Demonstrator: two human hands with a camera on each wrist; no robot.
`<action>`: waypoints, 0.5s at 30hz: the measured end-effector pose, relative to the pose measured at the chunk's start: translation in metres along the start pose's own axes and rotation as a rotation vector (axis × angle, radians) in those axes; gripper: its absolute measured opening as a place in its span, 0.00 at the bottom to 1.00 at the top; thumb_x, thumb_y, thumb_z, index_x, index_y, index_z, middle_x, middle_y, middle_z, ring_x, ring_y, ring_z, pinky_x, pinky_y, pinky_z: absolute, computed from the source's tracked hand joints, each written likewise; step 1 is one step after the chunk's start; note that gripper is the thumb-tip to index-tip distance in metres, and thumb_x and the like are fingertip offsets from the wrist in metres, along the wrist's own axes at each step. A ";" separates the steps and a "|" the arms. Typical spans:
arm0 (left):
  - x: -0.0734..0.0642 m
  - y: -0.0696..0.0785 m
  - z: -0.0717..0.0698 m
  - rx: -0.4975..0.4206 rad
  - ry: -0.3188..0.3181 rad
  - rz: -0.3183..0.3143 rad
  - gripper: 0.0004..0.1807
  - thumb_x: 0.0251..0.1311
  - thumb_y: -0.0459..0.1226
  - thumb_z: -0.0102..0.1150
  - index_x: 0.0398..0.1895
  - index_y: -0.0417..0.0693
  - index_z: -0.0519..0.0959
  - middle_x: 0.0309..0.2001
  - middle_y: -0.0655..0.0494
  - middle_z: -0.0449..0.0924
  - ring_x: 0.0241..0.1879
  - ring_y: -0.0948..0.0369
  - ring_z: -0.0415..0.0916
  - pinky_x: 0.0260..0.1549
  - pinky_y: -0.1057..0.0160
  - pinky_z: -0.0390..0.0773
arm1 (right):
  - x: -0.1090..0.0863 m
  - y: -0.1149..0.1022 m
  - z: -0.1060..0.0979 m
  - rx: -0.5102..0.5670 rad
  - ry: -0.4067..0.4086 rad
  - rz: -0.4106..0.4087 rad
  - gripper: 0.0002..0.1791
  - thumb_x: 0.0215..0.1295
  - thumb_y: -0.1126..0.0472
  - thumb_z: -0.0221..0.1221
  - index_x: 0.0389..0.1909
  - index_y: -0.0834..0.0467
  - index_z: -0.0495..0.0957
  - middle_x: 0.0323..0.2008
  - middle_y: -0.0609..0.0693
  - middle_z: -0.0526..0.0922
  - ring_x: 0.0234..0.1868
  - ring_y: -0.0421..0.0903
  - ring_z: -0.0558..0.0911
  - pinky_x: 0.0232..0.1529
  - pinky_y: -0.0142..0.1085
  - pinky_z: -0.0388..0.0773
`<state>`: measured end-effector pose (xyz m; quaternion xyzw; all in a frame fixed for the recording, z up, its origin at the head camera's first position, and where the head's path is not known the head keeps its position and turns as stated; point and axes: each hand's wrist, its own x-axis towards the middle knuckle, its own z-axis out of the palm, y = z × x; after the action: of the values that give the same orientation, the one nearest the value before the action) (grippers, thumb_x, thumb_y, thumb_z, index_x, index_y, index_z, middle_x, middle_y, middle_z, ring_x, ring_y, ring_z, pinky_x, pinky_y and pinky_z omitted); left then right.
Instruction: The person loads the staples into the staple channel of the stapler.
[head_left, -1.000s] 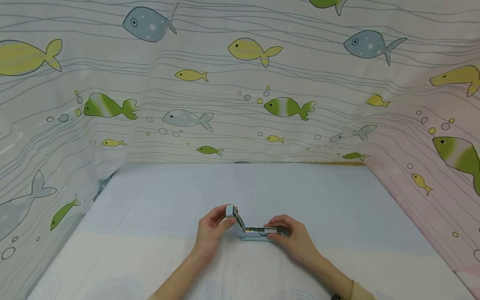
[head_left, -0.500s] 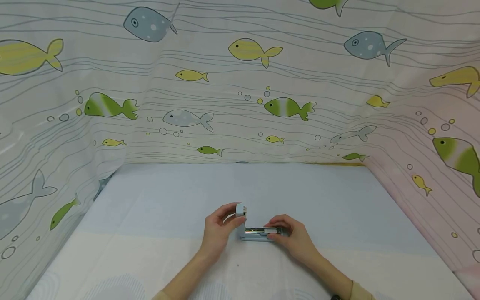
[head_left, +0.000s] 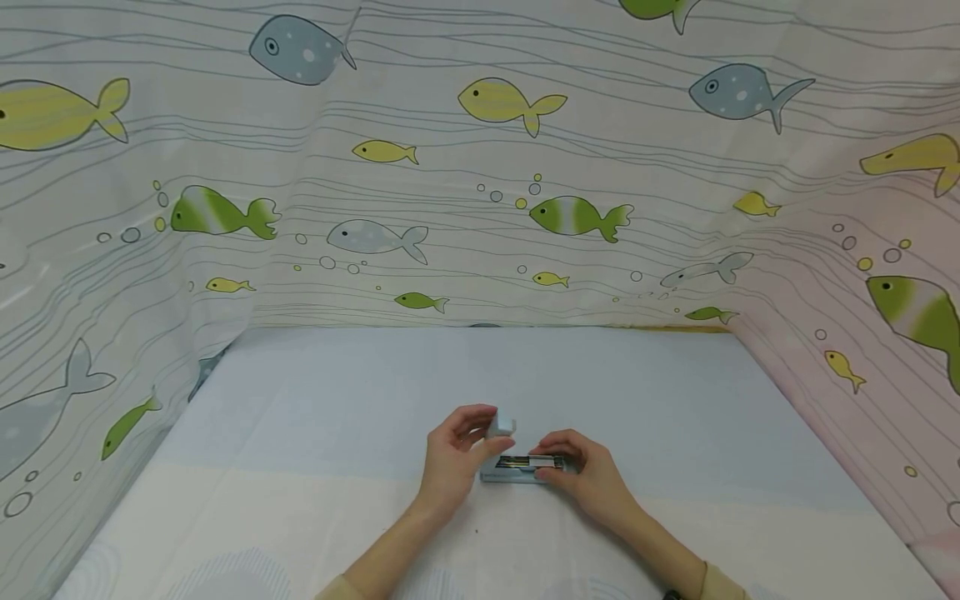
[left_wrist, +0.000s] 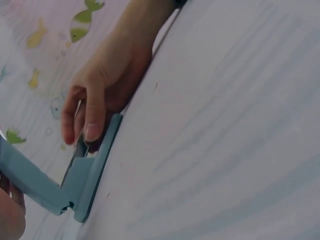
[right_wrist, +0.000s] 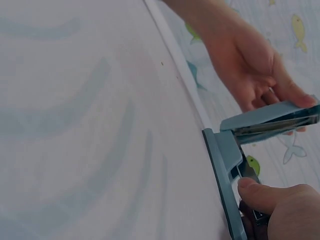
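Observation:
A light-blue stapler (head_left: 510, 477) lies on the table with its top cover (head_left: 502, 426) swung up on the hinge at the left end. My left hand (head_left: 452, 462) pinches the free end of that cover between thumb and fingers. The metal staple channel (head_left: 514, 461) shows uncovered along the base. My right hand (head_left: 588, 475) grips the right end of the base and channel, thumb in front and fingers behind. From the right wrist view, the raised cover (right_wrist: 270, 116) stands at a steep angle to the base (right_wrist: 220, 175).
A pale cloth (head_left: 345, 383) covers the table. Fish-patterned sheets (head_left: 450, 183) rise behind it and at both sides. A small dark speck (head_left: 476, 531) lies on the cloth in front of the stapler.
My left hand has moved right, swinging the stapler's cover from a leftward lean through upright to a lean over the base. My right hand has kept its place.

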<state>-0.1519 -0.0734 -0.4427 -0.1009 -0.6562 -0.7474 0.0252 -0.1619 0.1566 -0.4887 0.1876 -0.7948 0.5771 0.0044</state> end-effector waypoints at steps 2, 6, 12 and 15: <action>0.001 -0.001 0.003 0.006 -0.012 0.000 0.25 0.53 0.32 0.74 0.55 0.42 0.78 0.57 0.38 0.77 0.57 0.47 0.78 0.58 0.64 0.80 | 0.000 0.000 0.000 0.003 0.001 -0.007 0.19 0.55 0.56 0.74 0.47 0.49 0.79 0.42 0.42 0.89 0.51 0.41 0.83 0.57 0.22 0.71; 0.002 -0.005 0.010 0.024 -0.030 -0.005 0.26 0.54 0.34 0.74 0.56 0.41 0.77 0.58 0.43 0.79 0.56 0.54 0.78 0.58 0.63 0.80 | -0.001 0.001 0.000 0.010 0.001 -0.021 0.20 0.55 0.57 0.74 0.48 0.50 0.79 0.43 0.44 0.89 0.50 0.42 0.84 0.57 0.23 0.73; 0.003 -0.009 0.020 0.068 -0.035 0.008 0.27 0.54 0.38 0.75 0.56 0.39 0.78 0.59 0.41 0.78 0.58 0.56 0.77 0.61 0.62 0.78 | -0.001 0.001 -0.001 0.002 0.005 -0.025 0.20 0.55 0.57 0.73 0.49 0.50 0.80 0.43 0.45 0.89 0.50 0.41 0.84 0.57 0.24 0.76; 0.003 -0.009 0.023 0.075 -0.029 0.010 0.28 0.52 0.39 0.76 0.56 0.39 0.78 0.58 0.41 0.79 0.58 0.56 0.77 0.60 0.65 0.77 | -0.001 0.002 -0.002 -0.010 0.007 -0.035 0.20 0.55 0.57 0.73 0.49 0.50 0.80 0.44 0.45 0.88 0.51 0.40 0.84 0.57 0.24 0.76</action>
<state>-0.1536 -0.0489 -0.4484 -0.1141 -0.6834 -0.7207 0.0229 -0.1622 0.1590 -0.4903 0.1994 -0.7944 0.5734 0.0182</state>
